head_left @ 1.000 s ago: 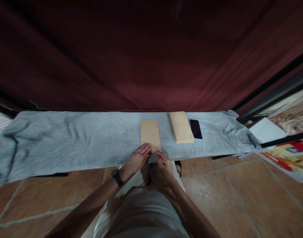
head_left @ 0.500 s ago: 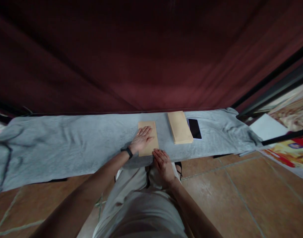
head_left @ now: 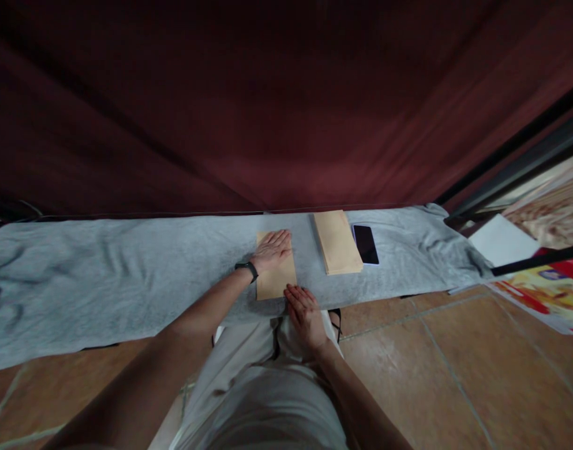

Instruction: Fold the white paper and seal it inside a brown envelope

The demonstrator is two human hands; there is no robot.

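A single tan envelope (head_left: 277, 280) lies flat on the grey cloth (head_left: 140, 269) that covers a low bench. My left hand (head_left: 272, 249) rests flat on its far end, palm down, fingers together and stretched out; a black band circles that wrist. Below it, my right hand (head_left: 305, 311) lies flat with its fingertips at the envelope's near right corner, over the bench's front edge. A stack of like tan envelopes (head_left: 337, 241) sits to the right, apart from both hands.
A dark phone (head_left: 365, 244) lies next to the stack on its right. A dark red curtain (head_left: 277, 106) hangs behind the bench. White paper (head_left: 499, 240) and a colourful printed sheet (head_left: 548, 294) lie at the right. Terracotta floor tiles (head_left: 455, 369) spread below.
My left hand slid from the envelope's near edge up along it to its far end. My right hand stayed at the near right corner and flattened.
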